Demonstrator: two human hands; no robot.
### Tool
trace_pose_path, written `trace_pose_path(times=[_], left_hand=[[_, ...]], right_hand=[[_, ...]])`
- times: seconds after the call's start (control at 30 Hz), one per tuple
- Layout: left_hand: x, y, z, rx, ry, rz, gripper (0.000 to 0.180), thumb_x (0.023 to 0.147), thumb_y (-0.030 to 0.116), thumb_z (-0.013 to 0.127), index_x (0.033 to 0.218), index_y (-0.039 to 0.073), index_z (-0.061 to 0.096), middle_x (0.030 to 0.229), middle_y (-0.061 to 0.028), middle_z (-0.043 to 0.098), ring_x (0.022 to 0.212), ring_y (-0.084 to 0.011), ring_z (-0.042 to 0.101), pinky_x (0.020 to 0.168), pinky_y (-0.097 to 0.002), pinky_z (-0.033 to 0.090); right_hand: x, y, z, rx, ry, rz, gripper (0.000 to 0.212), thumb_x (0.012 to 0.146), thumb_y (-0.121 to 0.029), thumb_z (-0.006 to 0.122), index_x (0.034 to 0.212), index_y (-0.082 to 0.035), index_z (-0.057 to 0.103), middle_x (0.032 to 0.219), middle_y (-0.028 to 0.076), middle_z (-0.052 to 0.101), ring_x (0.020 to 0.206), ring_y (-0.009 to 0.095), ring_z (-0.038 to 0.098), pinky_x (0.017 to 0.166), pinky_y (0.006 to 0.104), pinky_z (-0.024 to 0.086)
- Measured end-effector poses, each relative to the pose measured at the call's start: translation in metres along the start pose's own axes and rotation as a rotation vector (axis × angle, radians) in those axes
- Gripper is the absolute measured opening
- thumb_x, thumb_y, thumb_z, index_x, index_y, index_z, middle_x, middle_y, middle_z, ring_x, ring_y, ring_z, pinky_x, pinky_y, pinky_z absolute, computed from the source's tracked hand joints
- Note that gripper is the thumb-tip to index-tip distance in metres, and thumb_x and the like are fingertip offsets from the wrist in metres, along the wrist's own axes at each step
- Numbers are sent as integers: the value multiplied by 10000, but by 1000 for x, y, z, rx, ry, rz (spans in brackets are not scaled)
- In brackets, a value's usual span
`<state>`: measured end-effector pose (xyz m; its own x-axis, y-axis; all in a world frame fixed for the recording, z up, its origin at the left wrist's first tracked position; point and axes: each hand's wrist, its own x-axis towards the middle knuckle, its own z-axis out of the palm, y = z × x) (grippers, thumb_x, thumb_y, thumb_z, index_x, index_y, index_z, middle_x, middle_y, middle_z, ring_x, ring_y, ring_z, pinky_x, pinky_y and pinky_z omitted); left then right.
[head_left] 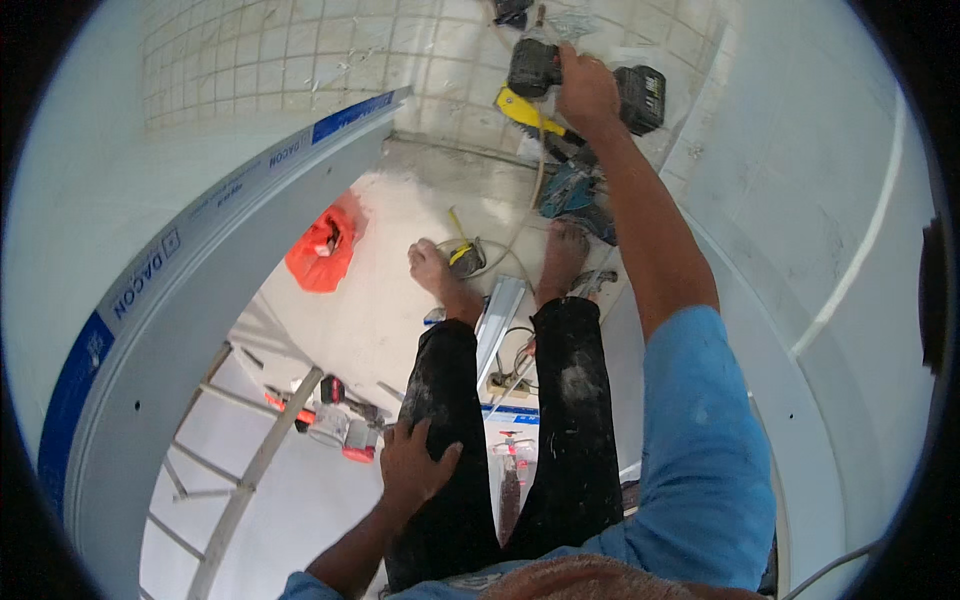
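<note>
My right hand (587, 92) is stretched out at the top right, wrapped round the grip of a black cordless drill (535, 68). The drill's battery (640, 98) juts out on the right, and its bit points toward the far side. Just beneath it lies a yellow-handled tool (530, 110); its exact kind I cannot make out. On my left thigh rests my left hand (418, 465), fingers apart and holding nothing. Between my bare feet are a yellow-and-black tape measure (466, 258) and a light metal channel (500, 312).
A teal power tool (578, 195) lies by my right foot. An orange-red bag (325, 248) sits left of my feet. A pale frame with blue film (200, 235) curves along the left, beside a ladder (262, 455). Several tools lie near a power strip (508, 386) and cables.
</note>
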<state>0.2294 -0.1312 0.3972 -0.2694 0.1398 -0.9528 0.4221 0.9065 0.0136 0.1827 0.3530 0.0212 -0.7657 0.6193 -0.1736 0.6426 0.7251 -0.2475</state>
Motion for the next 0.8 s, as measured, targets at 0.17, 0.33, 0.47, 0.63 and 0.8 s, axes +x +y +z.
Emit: trace_pose_path(times=[0.17,0.33,0.47,0.63,0.8], left_hand=[[104,26,-45,-442,117,128,527,1058,444,597,1275,-24,701,1144,-298,726,1105,-476,677,1012,-554,501],[232,101,-119,-2055,-1,275,611,1103,476,587,1451,-26,574,1374,-215,651,1293,-314,617,1162,-474,473],[214,120,-151,-2175,-8,651,483,1122,383,572,1377,-27,600,1375,-210,656,1279,-312,628,1159,-506,485],[192,76,-145,-2183,93,693,379,1128,284,575,1380,1,593,1256,-145,727,1221,-315,685,1126,-517,540],[170,53,-165,-2208,124,743,360,1141,251,551,1397,-1,571,1294,-155,721,1262,-313,687,1170,-515,537]], right_hand=[[-99,-57,-95,634,168,25,805,750,-94,882,1493,-98,574,1269,186,730,1170,367,724,1003,472,581],[-202,-112,-147,1010,-36,44,391,877,-84,851,1253,-37,753,1228,90,783,1072,207,747,948,360,585],[-239,-156,-157,1442,-186,285,333,885,-134,866,1193,-50,772,1159,61,790,1041,187,733,961,373,570],[-253,-187,-147,1688,-399,330,350,888,-187,885,1187,-51,765,1098,70,792,1006,195,730,950,387,566],[-238,-210,-139,1609,-330,65,365,881,-215,899,1176,-51,761,1107,101,792,977,226,737,909,392,581]])
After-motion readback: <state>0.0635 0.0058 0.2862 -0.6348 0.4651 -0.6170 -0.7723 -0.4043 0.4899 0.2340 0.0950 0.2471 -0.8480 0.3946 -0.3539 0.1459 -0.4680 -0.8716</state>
